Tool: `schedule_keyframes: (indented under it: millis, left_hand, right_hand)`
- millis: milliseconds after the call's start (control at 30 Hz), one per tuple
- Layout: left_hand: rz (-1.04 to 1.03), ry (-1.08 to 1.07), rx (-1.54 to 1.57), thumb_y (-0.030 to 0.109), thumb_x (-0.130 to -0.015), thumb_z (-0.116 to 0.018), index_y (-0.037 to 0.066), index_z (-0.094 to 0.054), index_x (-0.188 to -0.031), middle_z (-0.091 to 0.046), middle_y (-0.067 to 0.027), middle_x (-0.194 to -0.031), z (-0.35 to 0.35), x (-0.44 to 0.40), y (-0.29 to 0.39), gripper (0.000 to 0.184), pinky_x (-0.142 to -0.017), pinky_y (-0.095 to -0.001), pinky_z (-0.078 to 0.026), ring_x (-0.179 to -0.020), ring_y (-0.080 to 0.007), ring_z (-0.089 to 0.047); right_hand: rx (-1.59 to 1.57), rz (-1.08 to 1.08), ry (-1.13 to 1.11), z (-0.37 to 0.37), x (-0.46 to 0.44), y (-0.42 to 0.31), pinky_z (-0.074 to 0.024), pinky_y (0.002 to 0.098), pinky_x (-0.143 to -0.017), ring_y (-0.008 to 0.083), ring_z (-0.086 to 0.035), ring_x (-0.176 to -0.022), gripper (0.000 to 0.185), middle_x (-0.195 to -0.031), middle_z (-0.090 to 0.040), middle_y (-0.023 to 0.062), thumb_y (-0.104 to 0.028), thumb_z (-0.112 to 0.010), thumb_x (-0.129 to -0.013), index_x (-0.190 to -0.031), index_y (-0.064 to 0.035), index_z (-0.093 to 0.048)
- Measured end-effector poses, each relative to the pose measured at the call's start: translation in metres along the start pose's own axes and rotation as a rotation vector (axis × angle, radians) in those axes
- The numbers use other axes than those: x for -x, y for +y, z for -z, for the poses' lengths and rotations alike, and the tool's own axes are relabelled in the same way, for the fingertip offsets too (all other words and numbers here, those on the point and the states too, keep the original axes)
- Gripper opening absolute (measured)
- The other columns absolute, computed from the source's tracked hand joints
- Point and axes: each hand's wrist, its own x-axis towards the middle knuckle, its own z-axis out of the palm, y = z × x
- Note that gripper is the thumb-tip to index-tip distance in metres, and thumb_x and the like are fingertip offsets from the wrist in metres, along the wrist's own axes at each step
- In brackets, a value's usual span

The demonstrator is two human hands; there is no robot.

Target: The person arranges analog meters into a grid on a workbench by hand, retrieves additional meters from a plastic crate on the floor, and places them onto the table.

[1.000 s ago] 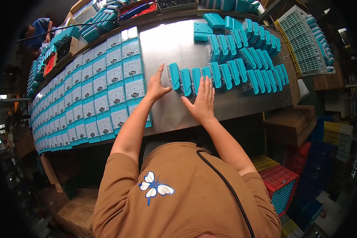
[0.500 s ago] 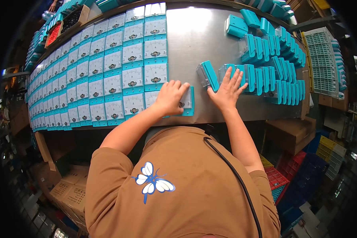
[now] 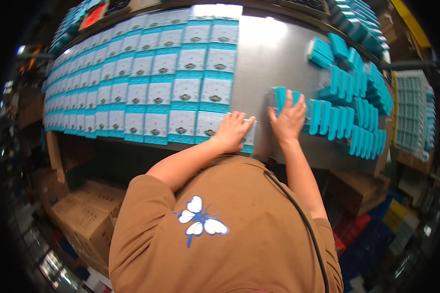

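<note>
My left hand lies over a teal-backed analog panel meter at the near right end of the laid-out rows, fingers at its far side and thumb at its near side. Much of that meter is hidden under the palm. To the right, my right hand closes round a pair of panel meters standing on edge, thumb on their left and fingers over the right one. Flat rows of panel meters, dials up, fill the table's left part.
More meters stand on edge in rows right of my right hand. Several lie at the back right. The metal tabletop shows between the groups. A red parts bin sits far left; a pale crate stands at right.
The view has shifted, so the table appears moved. The tilted single meter by my right hand now stands straighter beside another, within that hand's grasp. My left hand stays on its meter.
</note>
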Motion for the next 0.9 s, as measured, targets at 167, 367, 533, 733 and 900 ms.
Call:
schedule_keyframes:
  millis: [167, 367, 533, 733, 900]
  left_hand:
    - [0.05, 0.084, 0.087, 0.039, -0.07, -0.081, 0.011, -0.038, -0.151, -0.038, -0.0203, -0.149, -0.01, 0.022, -0.016, 0.096, -0.118, -0.0526, -0.024, -0.144, -0.0378, -0.029]
    - [0.231, 0.211, 0.088, 0.055, -0.078, -0.074, 0.025, -0.029, -0.159, -0.011, -0.0193, -0.166, -0.009, 0.064, -0.029, 0.097, -0.119, -0.0633, -0.011, -0.153, -0.0403, -0.009]
    - [0.534, 0.251, 0.013, 0.058, -0.08, -0.071, 0.036, -0.027, -0.159, -0.004, -0.02, -0.167, -0.02, 0.099, -0.038, 0.093, -0.115, -0.0703, -0.008, -0.151, -0.0491, -0.002]
    - [0.534, 0.214, 0.043, 0.057, -0.081, -0.071, 0.038, -0.027, -0.158, -0.003, -0.0218, -0.166, -0.022, 0.106, -0.039, 0.091, -0.113, -0.0718, -0.009, -0.151, -0.0506, -0.003]
    - [0.518, 0.451, 0.271, 0.049, -0.086, -0.068, 0.026, -0.028, -0.159, -0.02, -0.0253, -0.162, 0.014, 0.061, -0.068, 0.086, -0.115, -0.0652, -0.017, -0.148, -0.0476, -0.02]
  right_hand:
    - [-0.113, 0.061, 0.034, 0.006, -0.004, 0.006, -0.0421, 0.0528, -0.106, 0.0483, -0.045, -0.126, 0.075, -0.142, -0.039, 0.0332, -0.027, -0.081, -0.074, -0.135, -0.0069, -0.043]
    - [-0.717, 0.14, -0.061, 0.032, 0.026, 0.037, -0.0468, 0.0449, -0.097, 0.0327, -0.059, -0.114, 0.059, -0.126, -0.057, 0.0205, -0.021, -0.078, -0.079, -0.127, -0.0047, -0.048]
    - [-1.571, -0.567, -0.393, 0.004, 0.097, 0.059, -0.045, 0.0356, -0.096, 0.0166, -0.055, -0.107, 0.048, -0.118, -0.057, 0.0072, -0.024, -0.069, -0.091, -0.129, -0.0051, -0.046]
    - [-1.589, -0.636, -0.418, 0.0, 0.103, 0.07, -0.0419, 0.037, -0.102, 0.0185, -0.054, -0.113, 0.055, -0.123, -0.056, 0.0089, -0.027, -0.069, -0.092, -0.134, -0.0033, -0.043]
    - [-1.5, -0.645, -0.174, 0.037, 0.118, 0.126, -0.0435, 0.0338, -0.1, 0.0181, -0.056, -0.112, 0.051, -0.123, -0.056, 0.0093, -0.021, -0.065, -0.095, -0.136, 0.0007, -0.043]
